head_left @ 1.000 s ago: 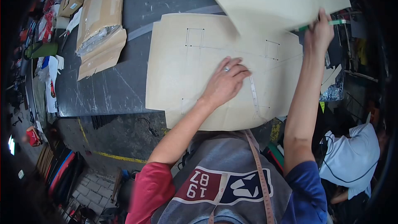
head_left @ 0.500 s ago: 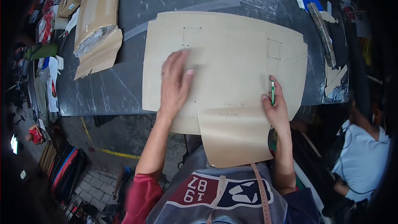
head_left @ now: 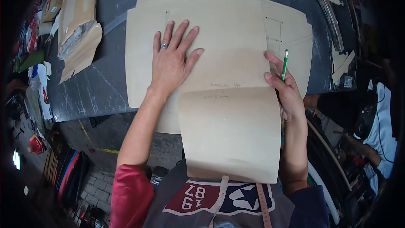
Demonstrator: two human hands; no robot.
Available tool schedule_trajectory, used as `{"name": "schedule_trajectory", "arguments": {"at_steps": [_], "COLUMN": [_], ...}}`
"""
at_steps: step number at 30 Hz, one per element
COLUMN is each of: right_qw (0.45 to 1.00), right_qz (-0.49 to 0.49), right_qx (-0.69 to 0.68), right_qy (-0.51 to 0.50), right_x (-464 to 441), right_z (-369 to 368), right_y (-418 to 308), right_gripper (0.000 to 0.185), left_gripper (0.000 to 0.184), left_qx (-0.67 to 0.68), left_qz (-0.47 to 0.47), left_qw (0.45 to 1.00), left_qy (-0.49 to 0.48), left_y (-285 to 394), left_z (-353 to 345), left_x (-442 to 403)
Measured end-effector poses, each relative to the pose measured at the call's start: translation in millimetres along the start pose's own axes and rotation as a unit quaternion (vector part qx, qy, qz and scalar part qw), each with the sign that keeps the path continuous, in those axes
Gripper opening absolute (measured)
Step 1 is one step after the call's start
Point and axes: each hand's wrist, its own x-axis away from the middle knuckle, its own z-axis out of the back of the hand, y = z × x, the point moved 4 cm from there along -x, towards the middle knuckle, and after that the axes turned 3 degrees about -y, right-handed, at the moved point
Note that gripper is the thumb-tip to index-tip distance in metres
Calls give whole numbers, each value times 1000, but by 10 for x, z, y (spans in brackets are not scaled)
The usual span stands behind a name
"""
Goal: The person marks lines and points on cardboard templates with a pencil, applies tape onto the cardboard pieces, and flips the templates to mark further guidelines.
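A large brown paper pattern sheet [head_left: 141, 67] lies on the dark table. On top of it is a second brown paper sheet [head_left: 230, 135], with faint handwriting across its middle; its near end bends over the table edge toward my shirt. My left hand [head_left: 175, 57], a ring on one finger, rests flat on the paper with its fingers spread. In my right hand [head_left: 284, 82], a green pencil [head_left: 285, 64] points upward. The thumb and a fingertip of that hand are at the upper sheet's right edge. A drawn rectangle with corner dots [head_left: 274, 29] shows on the large sheet beyond them.
A cardboard-wrapped package [head_left: 78, 21] lies at the table's left. Along the right side are a long narrow bar [head_left: 327, 14] and paper scraps [head_left: 342, 64]. A measuring tape [head_left: 263, 204] hangs over my shirt. Another person's pale blue clothing [head_left: 382, 122] shows at the right.
My left hand has settled flat with fingers spread. The upper sheet has shifted left, covering more of the left-hand markings. The pencil has tilted in my right hand, and the view has shifted.
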Motion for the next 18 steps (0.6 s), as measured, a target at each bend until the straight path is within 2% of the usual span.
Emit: {"name": "schedule_trajectory", "arguments": {"at_steps": [4, 6, 7, 9, 10, 13, 14, 16, 17, 18], "right_qw": [998, 983, 983, 940, 940, 963, 963, 933, 933, 862], "right_qz": [-18, -32, -31, -33, -32, 157, 159, 329, 328, 418], "right_qx": [15, 182, 182, 333, 333, 187, 185, 114, 112, 261], "right_qy": [53, -8, -5, -68, -67, 112, 114, 91, 93, 119], "right_x": [180, 415, 543, 702, 712, 667, 580, 401, 196, 5], "right_z": [32, 71, 109, 122, 134, 267, 271, 206, 185, 113], "right_y": [384, 573, 575, 522, 443, -28, -81, -274, -257, -248], "right_gripper": [56, 50, 50, 41, 41, 28, 28, 25, 25, 28], "left_gripper": [59, 59, 59, 59, 60, 62, 64, 69, 69, 71], "left_qx": [-15, -15, -16, -18, -17, -18, -20, -22, -23, -11], "left_qz": [-4, -2, 2, 7, 12, 17, 4, -23, -25, -23], "left_qw": [1000, 999, 999, 998, 997, 997, 997, 996, 995, 996], "left_qy": [-22, -35, -51, -65, -70, -76, -78, -89, -91, -91], "left_y": [104, 185, 229, 280, 295, 285, 268, 226, 205, 187], "left_z": [-33, -18, -23, -34, -38, -37, -32, -25, -21, -8], "left_x": [221, 442, 586, 714, 754, 755, 748, 754, 741, 721]}}
